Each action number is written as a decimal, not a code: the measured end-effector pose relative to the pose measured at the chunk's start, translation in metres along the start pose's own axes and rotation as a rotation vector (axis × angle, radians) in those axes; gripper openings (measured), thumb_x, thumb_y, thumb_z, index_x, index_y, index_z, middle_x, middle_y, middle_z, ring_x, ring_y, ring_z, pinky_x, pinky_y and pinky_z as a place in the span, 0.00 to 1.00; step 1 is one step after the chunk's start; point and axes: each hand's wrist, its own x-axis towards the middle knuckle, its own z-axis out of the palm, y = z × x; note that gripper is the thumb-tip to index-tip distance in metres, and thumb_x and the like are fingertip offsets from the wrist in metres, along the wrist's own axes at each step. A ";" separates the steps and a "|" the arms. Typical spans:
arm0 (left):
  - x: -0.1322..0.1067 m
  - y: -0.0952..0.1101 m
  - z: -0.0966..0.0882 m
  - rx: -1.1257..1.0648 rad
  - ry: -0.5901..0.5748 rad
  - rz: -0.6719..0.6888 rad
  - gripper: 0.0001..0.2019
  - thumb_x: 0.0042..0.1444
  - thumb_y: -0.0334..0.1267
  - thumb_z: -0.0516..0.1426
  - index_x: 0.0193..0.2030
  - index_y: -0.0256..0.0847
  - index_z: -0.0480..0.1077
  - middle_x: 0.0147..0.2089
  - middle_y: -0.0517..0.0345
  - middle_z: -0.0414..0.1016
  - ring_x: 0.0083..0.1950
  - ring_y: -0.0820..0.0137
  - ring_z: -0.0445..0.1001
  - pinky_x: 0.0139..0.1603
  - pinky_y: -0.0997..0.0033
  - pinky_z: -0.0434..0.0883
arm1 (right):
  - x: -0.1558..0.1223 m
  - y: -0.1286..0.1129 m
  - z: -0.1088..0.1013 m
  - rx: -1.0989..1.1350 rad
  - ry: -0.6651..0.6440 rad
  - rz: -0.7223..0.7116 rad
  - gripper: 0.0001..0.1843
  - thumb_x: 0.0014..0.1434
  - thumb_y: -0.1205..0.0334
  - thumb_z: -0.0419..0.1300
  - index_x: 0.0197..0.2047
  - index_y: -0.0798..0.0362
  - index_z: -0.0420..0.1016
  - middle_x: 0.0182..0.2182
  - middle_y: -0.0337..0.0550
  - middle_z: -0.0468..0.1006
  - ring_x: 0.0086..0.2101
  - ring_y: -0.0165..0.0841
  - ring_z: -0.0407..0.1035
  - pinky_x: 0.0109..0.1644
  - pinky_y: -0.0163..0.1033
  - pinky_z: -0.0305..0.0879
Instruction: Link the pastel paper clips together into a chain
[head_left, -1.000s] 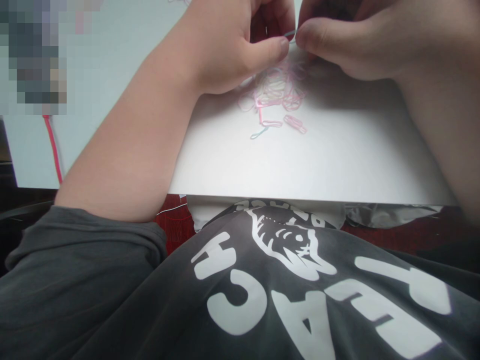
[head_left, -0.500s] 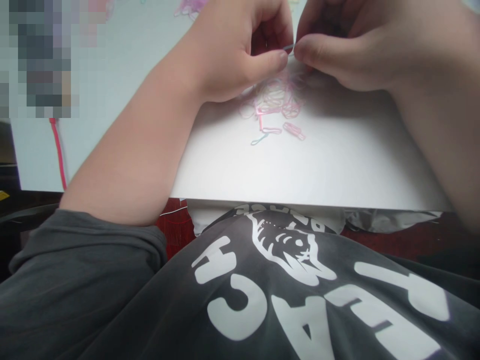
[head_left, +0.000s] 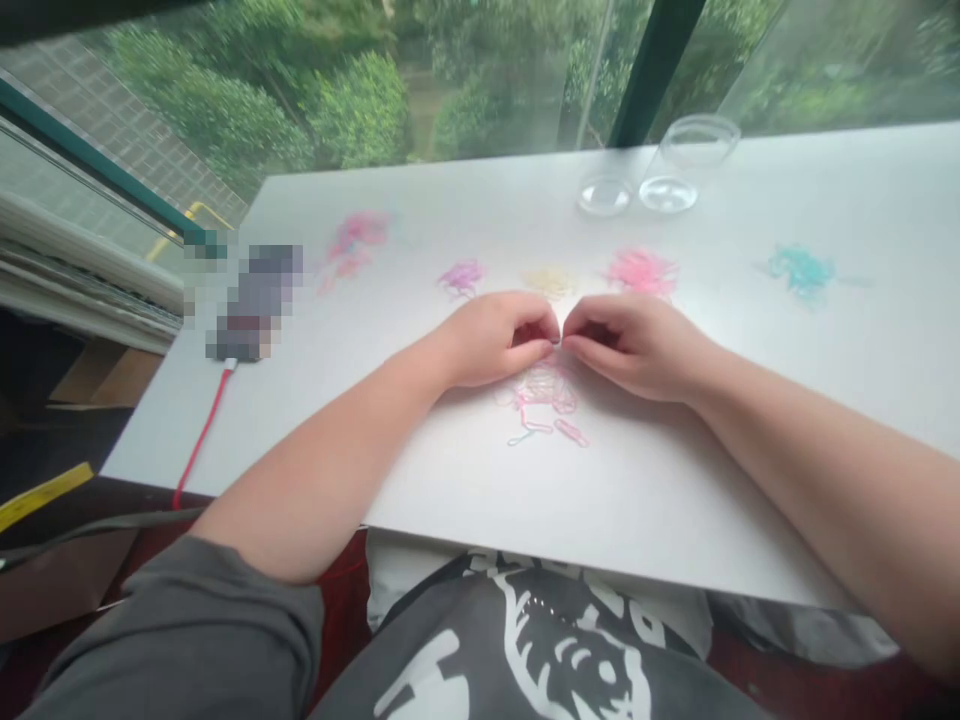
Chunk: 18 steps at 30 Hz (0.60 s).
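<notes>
My left hand [head_left: 499,340] and my right hand [head_left: 637,345] meet fingertip to fingertip over the white table [head_left: 465,480]. Each is closed in a pinch of thumb and fingers. A thin bluish-grey loop shows between them in the earlier view; now only a small dark bit is visible at the left fingertips. Right below the hands lies a loose pile of thin pink and pale loops [head_left: 546,390], like small rubber bands. At its near edge are a separate pink bundle [head_left: 571,432] and a light-blue loop [head_left: 521,438].
Beyond my hands lie purple [head_left: 461,276], pale yellow [head_left: 550,282], pink [head_left: 641,270] and teal [head_left: 801,272] heaps, plus a pink mixed heap [head_left: 356,240] farther left. Two clear cups [head_left: 667,195] stand near the window. A red cable [head_left: 201,440] runs from a blurred-out device.
My head view has lifted and widened, bringing the window, cups and coloured heaps into sight. Both hands stay pinched together above the pile.
</notes>
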 end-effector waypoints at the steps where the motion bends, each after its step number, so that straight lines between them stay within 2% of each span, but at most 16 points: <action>1: 0.000 0.000 -0.001 -0.011 -0.008 -0.007 0.07 0.58 0.34 0.58 0.40 0.38 0.77 0.37 0.60 0.77 0.37 0.77 0.69 0.43 0.75 0.65 | 0.000 0.001 0.001 -0.008 -0.006 -0.013 0.13 0.60 0.55 0.56 0.34 0.56 0.75 0.25 0.38 0.72 0.25 0.20 0.60 0.31 0.30 0.54; 7: -0.002 -0.001 -0.004 -0.143 -0.068 -0.084 0.07 0.59 0.36 0.58 0.38 0.39 0.77 0.37 0.58 0.78 0.38 0.76 0.71 0.44 0.76 0.66 | 0.002 -0.001 0.002 0.013 -0.055 0.017 0.12 0.59 0.58 0.54 0.34 0.56 0.74 0.25 0.38 0.72 0.26 0.20 0.59 0.32 0.29 0.55; 18: -0.005 -0.008 -0.008 -0.191 -0.015 -0.111 0.08 0.58 0.38 0.57 0.36 0.38 0.76 0.37 0.57 0.79 0.37 0.76 0.73 0.41 0.77 0.69 | 0.002 0.000 0.004 0.021 -0.035 0.020 0.10 0.60 0.60 0.52 0.34 0.56 0.71 0.27 0.39 0.72 0.27 0.21 0.59 0.33 0.29 0.56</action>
